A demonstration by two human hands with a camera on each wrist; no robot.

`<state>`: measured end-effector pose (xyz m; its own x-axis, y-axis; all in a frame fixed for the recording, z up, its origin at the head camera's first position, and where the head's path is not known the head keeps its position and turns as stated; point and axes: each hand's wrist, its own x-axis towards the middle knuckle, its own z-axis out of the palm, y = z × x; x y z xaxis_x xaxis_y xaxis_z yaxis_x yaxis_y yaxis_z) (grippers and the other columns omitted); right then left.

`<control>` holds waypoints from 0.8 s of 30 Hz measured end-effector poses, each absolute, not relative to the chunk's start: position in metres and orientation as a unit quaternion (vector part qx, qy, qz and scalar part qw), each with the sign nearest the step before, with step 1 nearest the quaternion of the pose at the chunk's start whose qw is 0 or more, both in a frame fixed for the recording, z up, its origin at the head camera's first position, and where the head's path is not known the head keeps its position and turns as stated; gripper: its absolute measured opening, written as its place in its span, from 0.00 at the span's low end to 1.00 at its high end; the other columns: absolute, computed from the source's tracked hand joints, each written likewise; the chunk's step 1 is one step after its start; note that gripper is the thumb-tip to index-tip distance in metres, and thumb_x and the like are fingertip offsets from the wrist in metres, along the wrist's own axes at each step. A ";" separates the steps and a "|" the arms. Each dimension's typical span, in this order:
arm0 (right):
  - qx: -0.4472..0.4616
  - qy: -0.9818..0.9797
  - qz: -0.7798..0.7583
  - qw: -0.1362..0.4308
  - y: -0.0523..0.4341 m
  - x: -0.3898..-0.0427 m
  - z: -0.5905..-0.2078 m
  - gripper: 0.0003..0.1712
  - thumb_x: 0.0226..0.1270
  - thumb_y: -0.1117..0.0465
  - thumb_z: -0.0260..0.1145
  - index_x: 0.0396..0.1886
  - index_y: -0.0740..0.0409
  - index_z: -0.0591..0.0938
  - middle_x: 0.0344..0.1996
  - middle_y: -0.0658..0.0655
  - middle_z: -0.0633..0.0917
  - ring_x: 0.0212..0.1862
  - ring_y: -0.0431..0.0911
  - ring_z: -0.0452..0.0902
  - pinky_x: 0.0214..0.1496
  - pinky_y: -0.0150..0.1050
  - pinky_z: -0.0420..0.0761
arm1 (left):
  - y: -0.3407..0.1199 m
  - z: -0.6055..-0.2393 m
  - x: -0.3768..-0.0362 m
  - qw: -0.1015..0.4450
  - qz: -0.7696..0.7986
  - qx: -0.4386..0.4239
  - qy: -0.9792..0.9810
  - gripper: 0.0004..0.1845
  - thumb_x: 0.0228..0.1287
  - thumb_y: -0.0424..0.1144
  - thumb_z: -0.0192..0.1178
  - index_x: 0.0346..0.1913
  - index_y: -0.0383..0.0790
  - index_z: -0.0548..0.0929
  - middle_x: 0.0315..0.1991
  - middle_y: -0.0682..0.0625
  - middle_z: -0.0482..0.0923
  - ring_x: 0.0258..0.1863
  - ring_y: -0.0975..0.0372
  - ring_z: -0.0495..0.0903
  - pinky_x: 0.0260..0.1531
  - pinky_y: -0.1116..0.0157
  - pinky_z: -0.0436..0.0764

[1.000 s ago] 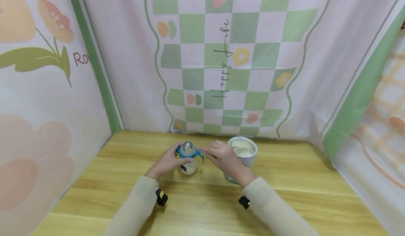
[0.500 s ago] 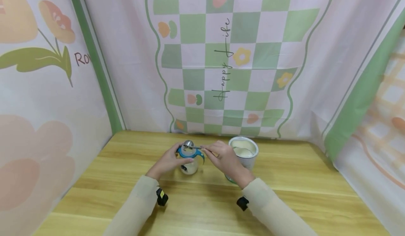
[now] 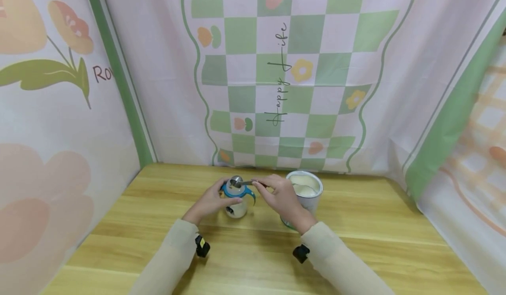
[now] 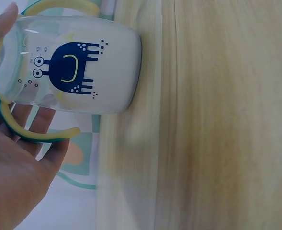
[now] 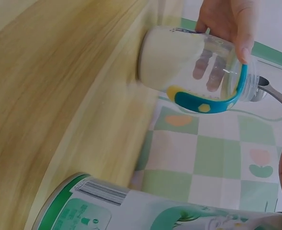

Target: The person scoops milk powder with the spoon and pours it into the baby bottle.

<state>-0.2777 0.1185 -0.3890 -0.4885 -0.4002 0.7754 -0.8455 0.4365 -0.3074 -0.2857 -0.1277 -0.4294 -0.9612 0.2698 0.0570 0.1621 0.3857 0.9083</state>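
Note:
A clear baby bottle (image 3: 237, 210) with a blue collar and blue-and-yellow handles stands upright on the table. My left hand (image 3: 209, 201) grips it around the collar. In the left wrist view, pale contents fill the lower part of the bottle (image 4: 114, 67), behind a dark blue cartoon print. My right hand (image 3: 281, 197) pinches the handle of a metal measuring spoon (image 3: 247, 183). The right wrist view has the bowl of the spoon (image 5: 264, 82) right at the bottle's mouth. Just behind my right hand stands an uncapped can (image 3: 313, 202) of pale powder, partly hidden by that hand.
The wooden table (image 3: 253, 260) reaches back to a curtain (image 3: 272, 110) printed with green checks. More patterned cloth hangs at both sides. Each wrist carries a small black camera (image 3: 202, 246) below the sleeve.
The spoon's bowl has turned at the bottle's mouth, so its dark hollow now shows. My right hand has rolled and risen slightly; the left hand and bottle stay put.

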 end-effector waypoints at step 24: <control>0.311 -0.796 0.427 0.296 0.129 -0.270 -0.361 0.07 0.71 0.61 0.68 0.41 0.58 0.90 0.33 0.48 0.88 0.34 0.40 0.81 0.36 0.36 0.82 | -0.122 -0.410 -0.292 -0.002 0.514 0.175 0.839 0.45 0.56 0.54 0.75 0.74 0.46 0.67 0.71 0.51 0.67 0.71 0.49 0.63 0.69 0.44 0.61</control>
<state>-0.2701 0.1289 -0.3610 -0.6321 -0.2423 0.7361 -0.7470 0.4431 -0.4956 -0.2916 -0.1219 -0.4104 -0.9384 0.2922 0.1842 0.2968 0.4095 0.8627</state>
